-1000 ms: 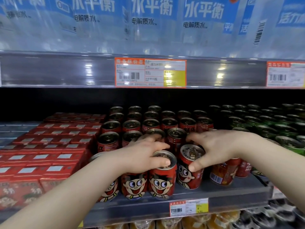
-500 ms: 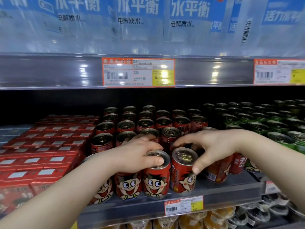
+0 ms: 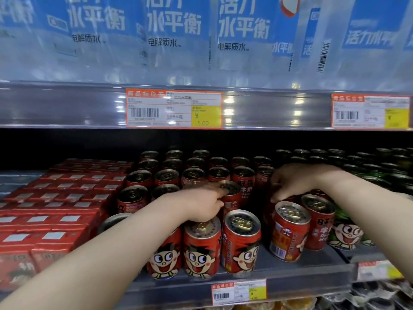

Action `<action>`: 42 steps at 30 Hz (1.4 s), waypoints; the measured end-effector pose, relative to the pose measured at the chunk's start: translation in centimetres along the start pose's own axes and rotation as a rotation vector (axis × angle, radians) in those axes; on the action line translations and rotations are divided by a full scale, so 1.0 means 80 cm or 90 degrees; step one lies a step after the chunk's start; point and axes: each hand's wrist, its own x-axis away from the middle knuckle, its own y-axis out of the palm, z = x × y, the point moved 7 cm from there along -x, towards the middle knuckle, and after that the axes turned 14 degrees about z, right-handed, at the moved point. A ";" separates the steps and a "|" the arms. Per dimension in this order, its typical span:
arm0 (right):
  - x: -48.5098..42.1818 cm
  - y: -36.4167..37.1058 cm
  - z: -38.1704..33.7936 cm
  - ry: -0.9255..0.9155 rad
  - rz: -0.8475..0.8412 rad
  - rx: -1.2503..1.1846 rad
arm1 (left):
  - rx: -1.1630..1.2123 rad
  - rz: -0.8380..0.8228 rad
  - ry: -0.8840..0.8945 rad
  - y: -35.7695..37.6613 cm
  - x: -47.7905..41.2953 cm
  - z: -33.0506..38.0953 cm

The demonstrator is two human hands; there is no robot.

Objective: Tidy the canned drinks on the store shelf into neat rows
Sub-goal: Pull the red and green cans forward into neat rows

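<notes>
— Red milk cans [image 3: 242, 240] on the shelf [image 3: 290, 280]: what changed?
— Both hands moved deeper. Left hand [image 3: 202, 205] pinches a second-row can [image 3: 230, 193]; right hand [image 3: 292, 183] cups another. Front row's gapped.

Glossy printed metal cans [image 3: 241, 241], grey matt shelf [image 3: 290, 280]

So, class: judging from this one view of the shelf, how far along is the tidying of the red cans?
Done: the back red cans stand in straight rows. In hand: the left hand and right hand each reach onto second-row cans. Left: a front can stands tilted, apart from the front trio, with a gap between.
</notes>
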 end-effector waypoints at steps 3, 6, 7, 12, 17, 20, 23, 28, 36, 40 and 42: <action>-0.008 0.004 -0.018 -0.039 0.035 -0.084 | -0.007 0.013 0.000 -0.002 0.000 0.000; -0.015 0.013 -0.035 -0.069 0.051 -0.193 | -0.008 0.015 0.001 -0.003 0.002 0.000; -0.017 0.016 -0.039 -0.080 0.057 -0.204 | -0.008 0.018 0.003 -0.003 0.003 0.000; 0.002 -0.009 -0.024 -0.083 0.118 -0.229 | -0.003 0.033 0.007 -0.005 0.004 0.000; 0.067 -0.008 -0.017 -0.072 -0.120 0.013 | 0.114 0.111 0.015 -0.019 0.018 0.018; 0.079 -0.005 -0.029 -0.112 -0.058 0.117 | 0.135 0.110 0.058 -0.026 0.033 0.036; 0.084 0.001 -0.043 -0.171 -0.051 -0.021 | 0.141 -0.012 0.079 -0.008 0.044 0.045; 0.088 0.001 -0.050 -0.153 -0.072 -0.048 | 0.131 -0.021 0.085 0.001 0.045 0.042; 0.092 0.012 -0.040 -0.129 -0.142 -0.023 | 0.118 0.012 0.091 0.002 0.046 0.041; 0.094 0.015 -0.045 -0.135 -0.015 -0.069 | 0.127 0.033 0.091 0.003 0.045 0.040; 0.098 0.015 -0.045 -0.129 -0.018 -0.106 | 0.133 0.036 0.090 0.004 0.043 0.039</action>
